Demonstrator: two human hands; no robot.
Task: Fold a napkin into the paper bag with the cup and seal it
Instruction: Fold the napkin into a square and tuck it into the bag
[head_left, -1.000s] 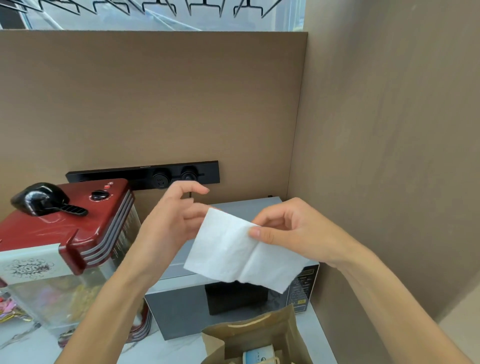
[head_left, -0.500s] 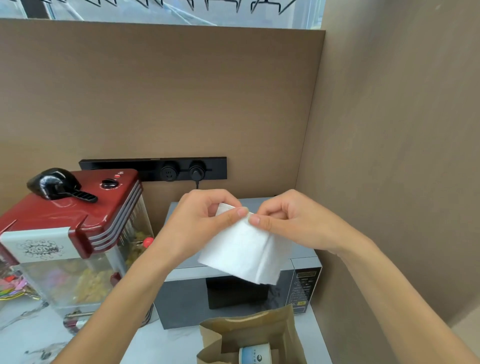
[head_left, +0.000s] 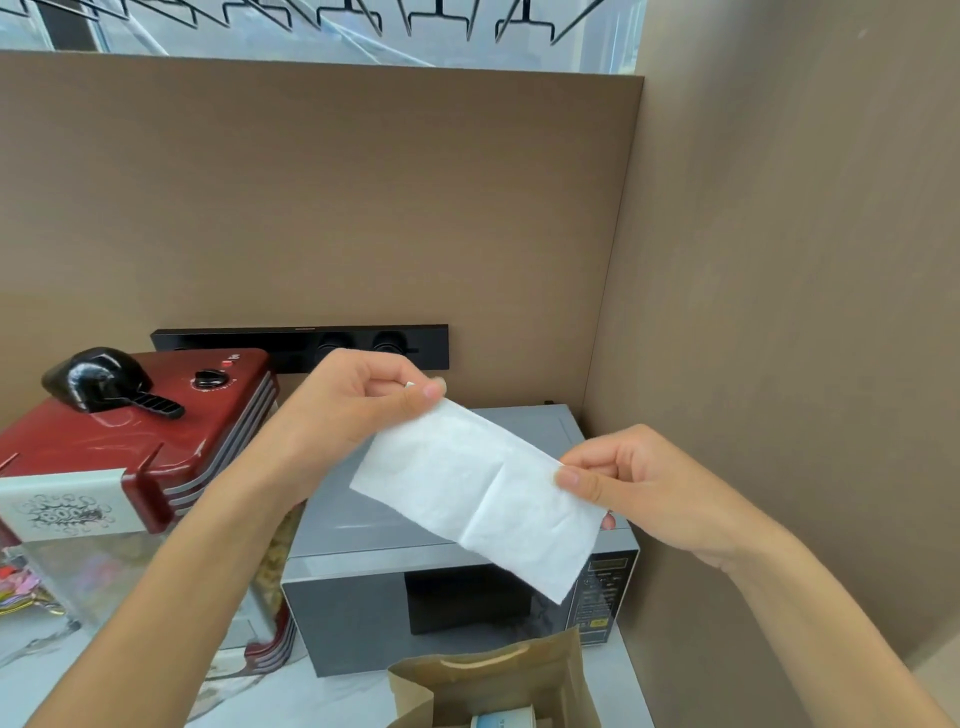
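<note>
- The paper bag (head_left: 498, 680) stands open on the tabletop (head_left: 291, 696) at the bottom edge, with the cup (head_left: 503, 719) just showing inside.
- Above it the white napkin (head_left: 483, 493) hangs stretched in the air, a crease down its middle.
- The left hand (head_left: 358, 410) pinches its upper left corner; the right hand (head_left: 644, 488) pinches its right edge.
- Behind sit a grey microwave (head_left: 374, 608) and a red popcorn machine (head_left: 156, 441).

No text can be read with certainty. A comic-burst logo is printed on the popcorn machine's (head_left: 135, 467) white label (head_left: 65, 514), its letters blurred. Small markings on the microwave (head_left: 457, 587) panel (head_left: 602, 587) are too small to be made out.
</note>
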